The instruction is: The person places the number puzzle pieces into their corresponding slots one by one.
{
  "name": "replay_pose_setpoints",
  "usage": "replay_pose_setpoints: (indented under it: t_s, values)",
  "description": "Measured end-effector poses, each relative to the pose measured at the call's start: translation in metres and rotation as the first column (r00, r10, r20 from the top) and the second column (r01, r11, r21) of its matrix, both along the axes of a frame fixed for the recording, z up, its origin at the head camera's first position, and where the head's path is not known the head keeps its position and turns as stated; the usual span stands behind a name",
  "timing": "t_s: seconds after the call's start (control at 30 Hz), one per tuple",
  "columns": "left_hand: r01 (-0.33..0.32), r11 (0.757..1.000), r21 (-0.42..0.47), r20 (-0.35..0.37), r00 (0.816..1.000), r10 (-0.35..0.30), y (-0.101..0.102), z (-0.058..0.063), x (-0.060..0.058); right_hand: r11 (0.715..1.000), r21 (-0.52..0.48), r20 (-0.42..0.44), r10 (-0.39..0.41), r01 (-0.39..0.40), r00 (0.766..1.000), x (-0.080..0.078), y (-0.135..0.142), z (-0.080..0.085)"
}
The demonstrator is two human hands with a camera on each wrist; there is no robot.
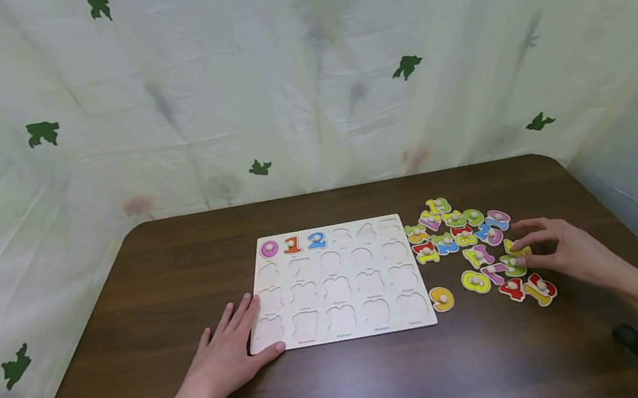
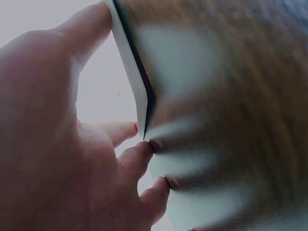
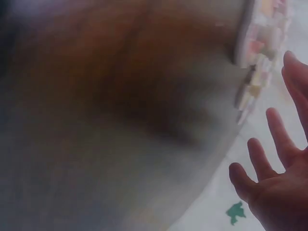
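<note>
The left hand (image 1: 219,357), fingers extended, rests against the number board (image 1: 352,281) on the tabletop (image 1: 183,262); 0 (image 1: 269,249), 1 (image 1: 291,245) and 2 (image 1: 317,240) sit fitted. Beyond lie loose number pieces (image 1: 478,256); the right hand (image 1: 576,252), seemingly empty, reaches there. Selecting seems underway; next likely calls for pinching a knob (image 1: 475,281).

Around the middle of the head view, we see a pale, creased cloth (image 1: 278,64) spanning eight o'clock through twelve to three, behind a dark brown table (image 1: 183,262) with rounded far corners. On the cloth we find a green leaf shape (image 1: 43,133) at ten o'clock and a faint reddish blotch (image 1: 138,204) at nine.
</note>
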State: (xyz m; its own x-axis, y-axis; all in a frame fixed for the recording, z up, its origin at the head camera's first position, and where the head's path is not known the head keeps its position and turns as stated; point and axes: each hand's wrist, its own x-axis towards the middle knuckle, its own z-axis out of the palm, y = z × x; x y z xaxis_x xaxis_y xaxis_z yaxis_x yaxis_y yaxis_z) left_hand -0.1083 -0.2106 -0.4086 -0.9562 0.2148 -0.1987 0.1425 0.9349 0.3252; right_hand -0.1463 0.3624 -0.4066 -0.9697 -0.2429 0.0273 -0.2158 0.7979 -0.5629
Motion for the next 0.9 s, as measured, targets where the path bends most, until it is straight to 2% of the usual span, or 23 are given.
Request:
replay_pose_setpoints:
  t_s: [0.17, 0.33, 0.7, 0.9]
  values:
    - [0.001, 1.0, -0.005, -0.006, 1.0, -0.001, -0.001, -0.002, 0.0, 0.999, 0.003, -0.009, 0.039, -0.039, 0.999, -0.002, 0.002, -0.008]
    - [0.004, 1.0, -0.005, -0.007, 1.0, -0.004, -0.001, -0.002, 0.0, 0.999, 0.004, -0.009, 0.05, -0.05, 0.999, -0.003, 0.0, -0.009]
    - [0.0, 1.0, -0.002, -0.008, 1.0, 0.0, -0.001, -0.002, 0.001, 0.999, 0.046, 0.001, 0.022, -0.022, 1.0, -0.002, -0.002, -0.001]
    - [0.0, 1.0, -0.001, -0.014, 1.0, 0.0, 0.0, -0.001, 0.001, 0.999, 0.005, -0.073, 0.032, -0.032, 0.997, -0.005, -0.016, 0.006]
